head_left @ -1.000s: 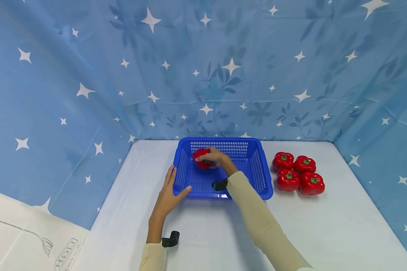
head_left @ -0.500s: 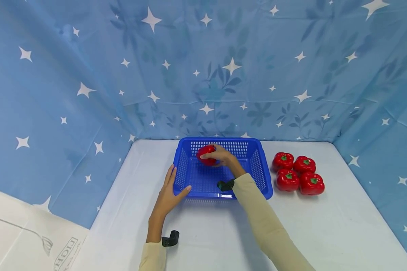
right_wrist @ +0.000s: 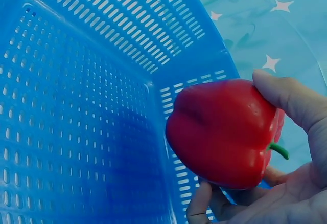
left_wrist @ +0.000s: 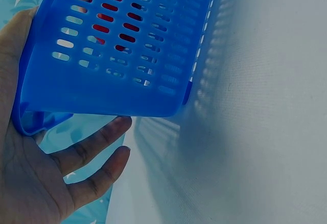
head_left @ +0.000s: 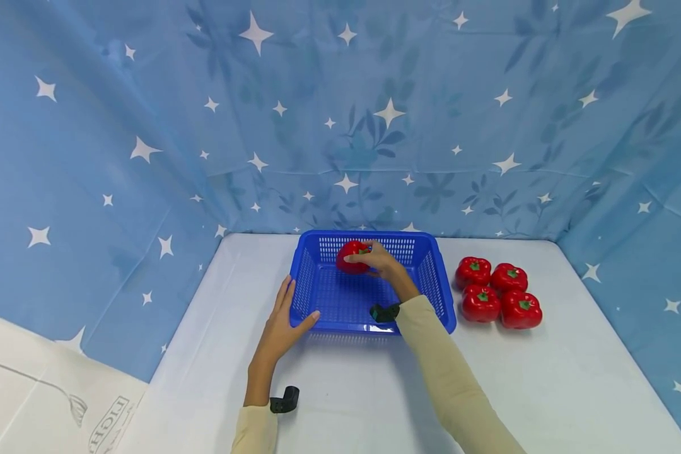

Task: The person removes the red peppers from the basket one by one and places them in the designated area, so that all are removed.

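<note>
My right hand point(head_left: 381, 260) grips a red bell pepper point(head_left: 349, 257) inside the blue plastic basket point(head_left: 374, 329). Thumb and fingers lie on opposite sides of the pepper, its green stem point(right_wrist: 278, 151) toward the palm in the right wrist view. The pepper appears raised off the basket floor point(right_wrist: 76, 121). At the basket's front left corner, my left hand point(head_left: 278, 328) rests against the rim, fingers spread and fairly straight. In the left wrist view the left hand point(left_wrist: 36, 178) touches the rim, and patches of red show through the slotted side wall point(left_wrist: 127, 96).
Several red bell peppers point(head_left: 481, 304) with green stems stand grouped on the white table point(head_left: 363, 391), right of the basket. A blue star-patterned curtain point(head_left: 340, 113) hangs behind and on both sides. A wrist camera point(head_left: 285, 400) is strapped to the left wrist.
My right hand has lifted the bell pepper from the basket's left part and carried it a little to the right and up. The left hand has stayed at the corner.
</note>
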`<control>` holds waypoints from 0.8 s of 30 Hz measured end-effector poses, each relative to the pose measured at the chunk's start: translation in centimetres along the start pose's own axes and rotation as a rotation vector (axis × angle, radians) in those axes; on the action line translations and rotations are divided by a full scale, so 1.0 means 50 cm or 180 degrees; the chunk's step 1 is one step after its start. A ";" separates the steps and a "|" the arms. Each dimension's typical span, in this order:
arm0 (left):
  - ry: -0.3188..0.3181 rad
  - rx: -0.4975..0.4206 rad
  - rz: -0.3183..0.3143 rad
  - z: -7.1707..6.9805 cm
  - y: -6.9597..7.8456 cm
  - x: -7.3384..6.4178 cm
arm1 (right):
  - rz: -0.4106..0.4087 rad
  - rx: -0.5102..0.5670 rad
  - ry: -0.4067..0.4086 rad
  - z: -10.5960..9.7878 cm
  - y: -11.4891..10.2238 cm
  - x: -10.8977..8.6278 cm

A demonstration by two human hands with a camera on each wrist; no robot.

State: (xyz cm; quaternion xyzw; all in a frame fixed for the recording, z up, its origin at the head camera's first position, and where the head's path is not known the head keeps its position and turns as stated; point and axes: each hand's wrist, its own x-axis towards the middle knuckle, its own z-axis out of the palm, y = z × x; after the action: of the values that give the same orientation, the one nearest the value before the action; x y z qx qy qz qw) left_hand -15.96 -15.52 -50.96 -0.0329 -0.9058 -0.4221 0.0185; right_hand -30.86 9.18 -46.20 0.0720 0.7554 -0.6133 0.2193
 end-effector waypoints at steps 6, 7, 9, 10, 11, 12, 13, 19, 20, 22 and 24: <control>-0.0003 0.0035 0.0012 0.000 -0.001 -0.001 | -0.0099 0.0053 0.0048 -0.002 0.003 -0.001; -0.0004 0.0035 0.0009 -0.001 -0.001 -0.001 | -0.0113 0.0066 0.0041 -0.002 0.004 -0.001; -0.0007 0.0028 0.0005 -0.001 -0.001 -0.002 | -0.0141 0.0129 -0.0003 -0.004 0.003 -0.002; -0.0011 0.0025 0.0003 -0.001 -0.001 -0.002 | -0.0154 0.0180 -0.0031 -0.006 0.004 -0.003; -0.0014 0.0024 0.0004 -0.001 -0.001 -0.002 | -0.0168 0.0237 -0.0057 -0.007 0.004 -0.004; -0.0015 0.0020 0.0009 0.000 -0.001 -0.002 | -0.0185 0.0287 -0.0083 -0.009 0.004 -0.004; -0.0015 0.0015 0.0020 0.000 -0.001 -0.003 | -0.0213 0.0328 -0.0107 -0.011 0.004 -0.005; 0.0010 -0.0011 0.0055 0.002 -0.004 0.000 | -0.0378 0.0626 -0.0178 -0.023 0.001 -0.008; 0.0013 -0.0018 0.0052 0.002 -0.004 0.000 | -0.0395 0.0688 -0.0176 -0.025 0.000 -0.010; 0.0014 -0.0022 0.0048 0.002 -0.003 0.001 | -0.0405 0.0774 -0.0148 -0.028 -0.003 -0.016; 0.0013 -0.0022 0.0040 0.001 -0.003 0.001 | -0.0418 0.0804 -0.0100 -0.031 -0.004 -0.022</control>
State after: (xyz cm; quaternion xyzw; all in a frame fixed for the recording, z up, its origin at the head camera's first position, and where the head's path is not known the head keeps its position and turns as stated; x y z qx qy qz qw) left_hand -16.02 -15.58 -51.13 -0.0378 -0.9040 -0.4252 0.0230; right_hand -30.31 10.78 -45.32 0.0399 0.6718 -0.7175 0.1796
